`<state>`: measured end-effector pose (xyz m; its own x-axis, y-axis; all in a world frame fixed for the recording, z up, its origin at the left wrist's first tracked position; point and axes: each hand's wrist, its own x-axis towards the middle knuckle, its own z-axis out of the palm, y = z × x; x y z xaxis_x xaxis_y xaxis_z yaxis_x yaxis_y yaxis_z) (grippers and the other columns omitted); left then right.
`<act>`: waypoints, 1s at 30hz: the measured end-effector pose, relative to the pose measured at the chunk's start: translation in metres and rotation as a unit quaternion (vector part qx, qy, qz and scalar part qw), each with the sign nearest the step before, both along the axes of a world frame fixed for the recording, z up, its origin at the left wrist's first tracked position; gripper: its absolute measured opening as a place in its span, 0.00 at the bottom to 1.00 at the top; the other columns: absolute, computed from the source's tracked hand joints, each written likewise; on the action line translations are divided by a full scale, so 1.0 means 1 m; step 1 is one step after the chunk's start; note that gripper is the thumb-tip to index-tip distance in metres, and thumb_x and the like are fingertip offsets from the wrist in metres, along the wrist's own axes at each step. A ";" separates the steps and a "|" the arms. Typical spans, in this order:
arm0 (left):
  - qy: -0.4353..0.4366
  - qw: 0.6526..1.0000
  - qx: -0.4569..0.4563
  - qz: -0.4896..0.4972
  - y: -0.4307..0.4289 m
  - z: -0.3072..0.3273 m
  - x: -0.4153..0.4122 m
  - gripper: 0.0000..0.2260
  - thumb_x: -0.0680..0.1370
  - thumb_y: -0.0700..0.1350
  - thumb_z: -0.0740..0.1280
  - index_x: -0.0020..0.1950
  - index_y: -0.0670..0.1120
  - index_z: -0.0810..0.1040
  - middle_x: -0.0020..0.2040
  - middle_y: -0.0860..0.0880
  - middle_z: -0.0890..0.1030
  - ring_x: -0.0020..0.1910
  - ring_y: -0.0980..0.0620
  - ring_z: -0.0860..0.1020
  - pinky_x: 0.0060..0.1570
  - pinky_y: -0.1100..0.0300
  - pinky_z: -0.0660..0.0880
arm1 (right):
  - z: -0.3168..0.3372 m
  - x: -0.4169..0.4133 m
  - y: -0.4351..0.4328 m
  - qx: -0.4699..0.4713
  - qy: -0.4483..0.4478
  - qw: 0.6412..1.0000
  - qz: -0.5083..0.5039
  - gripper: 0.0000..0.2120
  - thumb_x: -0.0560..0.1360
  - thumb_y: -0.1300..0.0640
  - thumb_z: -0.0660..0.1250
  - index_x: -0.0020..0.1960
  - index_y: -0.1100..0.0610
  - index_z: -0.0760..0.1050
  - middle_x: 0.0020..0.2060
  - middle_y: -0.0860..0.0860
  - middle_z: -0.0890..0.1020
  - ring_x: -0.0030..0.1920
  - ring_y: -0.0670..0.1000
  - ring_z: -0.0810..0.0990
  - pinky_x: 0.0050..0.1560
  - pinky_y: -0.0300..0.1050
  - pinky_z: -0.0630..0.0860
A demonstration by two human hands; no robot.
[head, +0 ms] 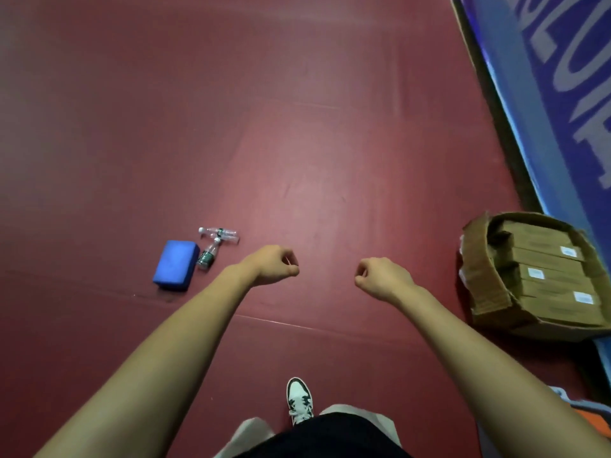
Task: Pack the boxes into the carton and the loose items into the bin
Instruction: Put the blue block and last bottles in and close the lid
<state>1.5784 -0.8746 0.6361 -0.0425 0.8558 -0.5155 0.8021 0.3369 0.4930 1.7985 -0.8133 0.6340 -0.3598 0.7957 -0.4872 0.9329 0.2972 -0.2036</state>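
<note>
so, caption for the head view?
Left hand and right hand loosely curled, empty, above red floor; carton holds boxes at right; blue block and bottles lie left.

The carton (496,285) sits on the floor (297,127) with boxes (542,276) stacked inside it. Well to the carton's left lies a block (177,264). One bottle (207,256) lies just beside the block on its carton side, and a second bottle (220,233) lies just behind the first. A banner (545,77) runs behind the carton.

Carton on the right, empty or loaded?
Loaded. The carton stands open, and flat brown boxes with white labels fill it in rows almost to its rim.
</note>
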 end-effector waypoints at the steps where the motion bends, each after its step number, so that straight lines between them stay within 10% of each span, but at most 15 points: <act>1: 0.002 1.000 -0.001 0.013 0.003 -0.002 -0.018 0.08 0.75 0.46 0.66 0.51 0.47 0.80 0.52 0.47 0.82 0.52 0.47 0.78 0.53 0.57 0.75 | -0.001 -0.019 0.007 -0.002 0.000 1.000 0.012 0.12 0.75 0.55 0.59 0.55 0.51 0.78 0.56 0.52 0.81 0.57 0.55 0.78 0.52 0.45 0.73; 12: 0.089 0.993 -0.071 0.004 0.012 -0.047 -0.233 0.11 0.75 0.49 0.63 0.55 0.51 0.78 0.57 0.50 0.80 0.58 0.50 0.76 0.57 0.57 0.72 | -0.040 -0.228 0.054 -0.044 -0.028 0.997 0.061 0.13 0.74 0.55 0.59 0.55 0.52 0.79 0.57 0.54 0.81 0.58 0.55 0.78 0.53 0.45 0.74; 30: -0.040 0.978 -0.106 0.177 0.042 -0.162 -0.541 0.02 0.74 0.46 0.65 0.44 0.51 0.77 0.51 0.47 0.82 0.51 0.47 0.79 0.54 0.55 0.74 | -0.148 -0.506 0.117 -0.114 -0.054 0.991 -0.051 0.12 0.76 0.53 0.59 0.53 0.57 0.78 0.55 0.57 0.81 0.56 0.58 0.78 0.49 0.45 0.72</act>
<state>1.0378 -0.8322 0.4744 -0.2690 0.6691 -0.6928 0.5796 0.6869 0.4384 1.2927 -0.6965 0.4861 -0.2183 0.6904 -0.6897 0.9759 0.1572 -0.1516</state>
